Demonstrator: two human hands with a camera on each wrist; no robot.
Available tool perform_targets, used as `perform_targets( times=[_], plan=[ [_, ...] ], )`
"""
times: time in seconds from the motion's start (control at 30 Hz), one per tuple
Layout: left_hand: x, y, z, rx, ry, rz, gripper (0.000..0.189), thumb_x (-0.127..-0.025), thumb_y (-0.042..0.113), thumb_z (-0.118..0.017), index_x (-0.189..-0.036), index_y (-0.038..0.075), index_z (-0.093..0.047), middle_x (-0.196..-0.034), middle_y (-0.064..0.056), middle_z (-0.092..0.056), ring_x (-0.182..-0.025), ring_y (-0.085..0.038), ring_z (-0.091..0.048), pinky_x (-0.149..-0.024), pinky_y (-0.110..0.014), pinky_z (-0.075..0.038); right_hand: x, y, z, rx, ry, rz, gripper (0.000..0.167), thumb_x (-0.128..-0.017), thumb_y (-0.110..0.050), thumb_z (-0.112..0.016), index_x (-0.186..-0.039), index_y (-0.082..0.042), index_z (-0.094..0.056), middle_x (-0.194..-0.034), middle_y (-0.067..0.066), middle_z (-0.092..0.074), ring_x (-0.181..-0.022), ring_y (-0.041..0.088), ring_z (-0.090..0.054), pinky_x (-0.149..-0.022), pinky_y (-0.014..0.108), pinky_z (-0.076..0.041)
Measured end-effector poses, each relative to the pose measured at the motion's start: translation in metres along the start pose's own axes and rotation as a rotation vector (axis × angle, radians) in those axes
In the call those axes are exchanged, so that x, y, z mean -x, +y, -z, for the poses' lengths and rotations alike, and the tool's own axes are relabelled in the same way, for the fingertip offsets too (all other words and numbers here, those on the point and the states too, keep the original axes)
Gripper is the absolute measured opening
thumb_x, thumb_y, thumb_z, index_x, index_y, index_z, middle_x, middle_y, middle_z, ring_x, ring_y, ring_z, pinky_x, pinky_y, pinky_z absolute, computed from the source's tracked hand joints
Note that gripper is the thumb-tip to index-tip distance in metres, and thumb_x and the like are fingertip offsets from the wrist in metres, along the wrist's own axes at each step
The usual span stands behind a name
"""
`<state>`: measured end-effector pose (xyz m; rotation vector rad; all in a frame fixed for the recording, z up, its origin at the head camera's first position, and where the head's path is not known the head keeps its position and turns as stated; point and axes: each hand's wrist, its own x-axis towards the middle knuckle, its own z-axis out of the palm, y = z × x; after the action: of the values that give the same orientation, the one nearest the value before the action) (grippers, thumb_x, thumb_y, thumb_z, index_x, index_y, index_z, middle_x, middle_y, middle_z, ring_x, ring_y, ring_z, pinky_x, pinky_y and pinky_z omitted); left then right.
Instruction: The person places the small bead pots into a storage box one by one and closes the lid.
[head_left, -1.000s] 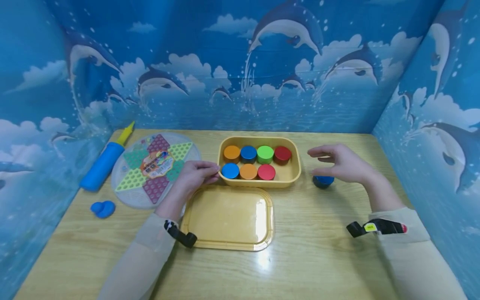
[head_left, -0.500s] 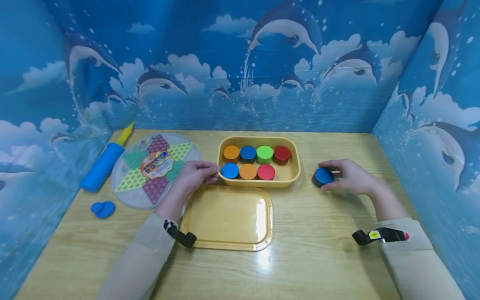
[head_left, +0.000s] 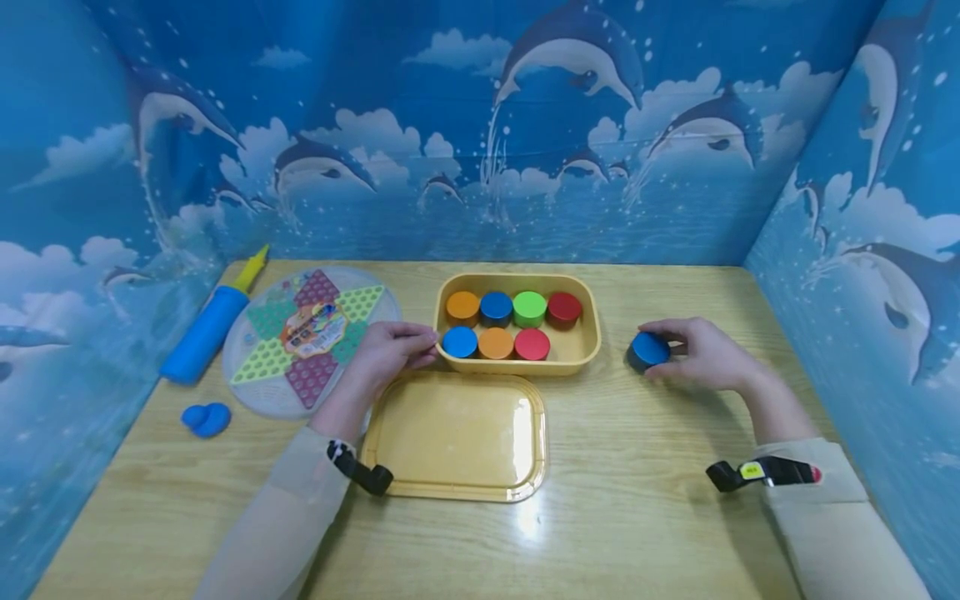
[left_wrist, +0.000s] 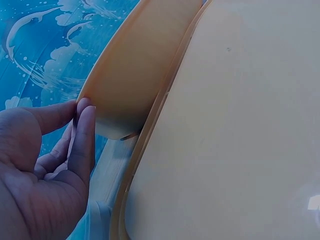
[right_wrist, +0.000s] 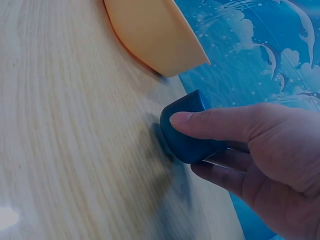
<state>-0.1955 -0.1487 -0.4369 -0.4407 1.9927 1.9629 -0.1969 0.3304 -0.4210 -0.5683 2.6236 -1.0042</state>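
My right hand (head_left: 701, 354) grips a small round dark-blue tub (head_left: 648, 352) to the right of the yellow box. In the right wrist view the thumb lies along the tub's (right_wrist: 185, 135) side and other fingers curl behind it; I cannot tell whether it touches the table. My left hand (head_left: 390, 350) pinches the left end of the yellow box (head_left: 573, 365) at its rim, as the left wrist view also shows. Inside the box stand several round tubs in two rows, among them a green one (head_left: 530, 307) and a red one (head_left: 532, 342).
A yellow lid (head_left: 457, 437) lies in front of the box. Left of it is a round board (head_left: 262, 392) with a coloured star pattern, partly behind my left hand. A blue and yellow pump (head_left: 198, 337) and a small blue object (head_left: 206, 419) lie farther left. A dolphin-print curtain (head_left: 480, 167) surrounds the table.
My right hand has come down from above the blue tub and taken hold of it. The tub has then shifted very slightly to the right. My left hand has stayed at the box.
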Motion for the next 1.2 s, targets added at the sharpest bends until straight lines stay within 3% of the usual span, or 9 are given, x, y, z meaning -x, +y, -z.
perform_targets(
  times=[0.57,0.77,0.93,1.2],
  plan=[
    [-0.001,0.0,0.0,0.004,0.009,0.011,0.026,-0.102,0.005,-0.073,-0.124,-0.006,-0.071,-0.109,-0.02,-0.073,-0.088,-0.02,-0.075,-0.084,-0.032,-0.066,-0.004,-0.022,0.013,-0.007,0.016,0.027,0.074,-0.089,-0.016,-0.089,-0.149,0.007,-0.053,-0.146,0.03,-0.056,-0.135,0.049,-0.053,-0.106,0.062,-0.053],
    [-0.002,0.0,0.0,-0.009,0.008,0.017,0.026,-0.102,0.007,-0.073,-0.125,-0.005,-0.071,-0.11,-0.02,-0.073,-0.09,-0.021,-0.076,-0.085,-0.032,-0.066,-0.006,-0.033,0.017,-0.001,0.022,0.082,0.07,-0.091,-0.012,-0.087,-0.149,0.006,-0.054,-0.145,0.028,-0.058,-0.133,0.046,-0.056,-0.104,0.057,-0.056],
    [-0.002,0.001,0.0,-0.01,0.009,0.018,0.027,-0.102,0.008,-0.073,-0.125,-0.005,-0.07,-0.11,-0.02,-0.073,-0.09,-0.021,-0.076,-0.085,-0.032,-0.066,-0.01,-0.046,0.021,0.006,0.03,0.135,0.067,-0.09,-0.011,-0.087,-0.147,0.005,-0.056,-0.143,0.025,-0.061,-0.131,0.042,-0.058,-0.103,0.054,-0.057],
    [-0.001,0.001,0.0,-0.003,0.005,0.021,0.028,-0.102,0.006,-0.073,-0.127,-0.006,-0.07,-0.11,-0.02,-0.073,-0.088,-0.02,-0.076,-0.085,-0.032,-0.066,-0.021,-0.073,0.022,0.027,0.01,0.147,0.065,-0.09,-0.01,-0.087,-0.146,0.005,-0.058,-0.14,0.022,-0.063,-0.129,0.038,-0.06,-0.104,0.056,-0.056]
  ],
)
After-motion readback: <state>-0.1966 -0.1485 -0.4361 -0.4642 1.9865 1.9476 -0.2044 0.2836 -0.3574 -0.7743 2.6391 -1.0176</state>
